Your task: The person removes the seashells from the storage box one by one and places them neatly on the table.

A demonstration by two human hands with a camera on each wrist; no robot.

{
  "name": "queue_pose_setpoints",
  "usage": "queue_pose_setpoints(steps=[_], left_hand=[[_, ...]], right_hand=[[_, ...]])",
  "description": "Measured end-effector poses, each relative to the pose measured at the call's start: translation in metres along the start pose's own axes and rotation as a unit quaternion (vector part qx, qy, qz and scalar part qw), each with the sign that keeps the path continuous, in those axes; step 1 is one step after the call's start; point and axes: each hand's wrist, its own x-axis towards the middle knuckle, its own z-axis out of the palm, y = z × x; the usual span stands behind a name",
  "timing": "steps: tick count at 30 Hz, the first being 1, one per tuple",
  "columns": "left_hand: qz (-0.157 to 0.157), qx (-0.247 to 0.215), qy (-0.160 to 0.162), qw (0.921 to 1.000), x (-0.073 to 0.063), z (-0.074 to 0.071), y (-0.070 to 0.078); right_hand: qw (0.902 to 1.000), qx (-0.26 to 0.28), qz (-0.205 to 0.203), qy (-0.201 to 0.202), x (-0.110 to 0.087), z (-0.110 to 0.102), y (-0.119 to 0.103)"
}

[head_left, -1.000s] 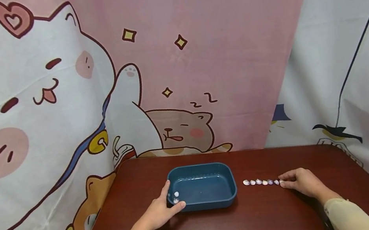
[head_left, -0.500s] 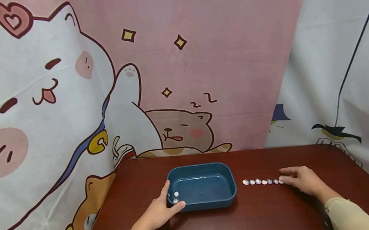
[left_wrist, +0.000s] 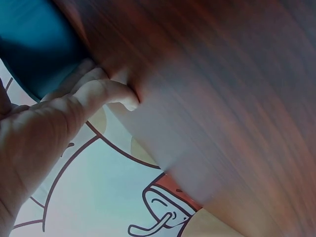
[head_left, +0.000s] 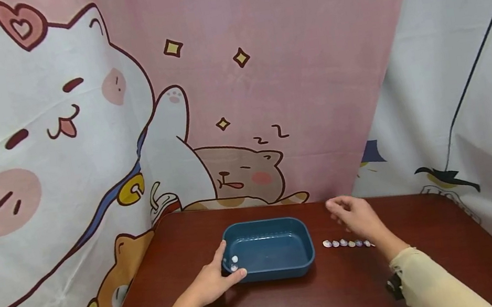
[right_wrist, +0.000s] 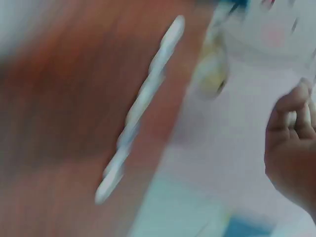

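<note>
A dark blue rectangular plastic basin (head_left: 276, 275) stands on the table. My left hand (head_left: 210, 284) grips its left end, thumb on the front rim and fingers along the side wall; in the left wrist view the fingers lie against its outside. Small white seashells (head_left: 235, 259) sit inside near that hand. To the basin's right, several small white and purplish seashells (head_left: 343, 243) lie in a row on the table, blurred into a pale streak in the right wrist view. My right hand (head_left: 355, 216) hovers above the row, fingers loosely bent, with nothing visible between them.
The reddish-brown wooden table (head_left: 288, 306) ends at a pink and white cartoon curtain (head_left: 312, 85), which hangs behind and on both sides. A small black device (head_left: 393, 286) sits under the right wrist.
My right hand has left the right end of the seashell row, rising and moving left toward the basin. The row stays in place. My left hand and the basin have not moved.
</note>
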Motion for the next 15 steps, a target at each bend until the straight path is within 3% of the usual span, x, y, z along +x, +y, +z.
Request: queue_pose_setpoints(steps=[3, 8, 12, 15], left_hand=[[-0.001, 0.001, -0.001, 1.0000, 0.001, -0.002, -0.001], [-0.007, -0.012, -0.008, 0.9999, -0.001, -0.003, -0.003], [0.003, -0.020, -0.020, 0.9996, -0.001, -0.002, -0.002], [0.009, -0.022, -0.023, 0.9994, -0.001, -0.001, -0.001]], right_hand=[[0.9940, -0.005, -0.060, -0.091, 0.006, 0.047, -0.039], [0.9614, -0.080, -0.131, -0.228, 0.013, 0.131, -0.085], [0.9400, -0.152, -0.131, -0.276, 0.015, 0.182, -0.102], [0.9263, -0.208, -0.141, -0.280, 0.017, 0.206, -0.106]])
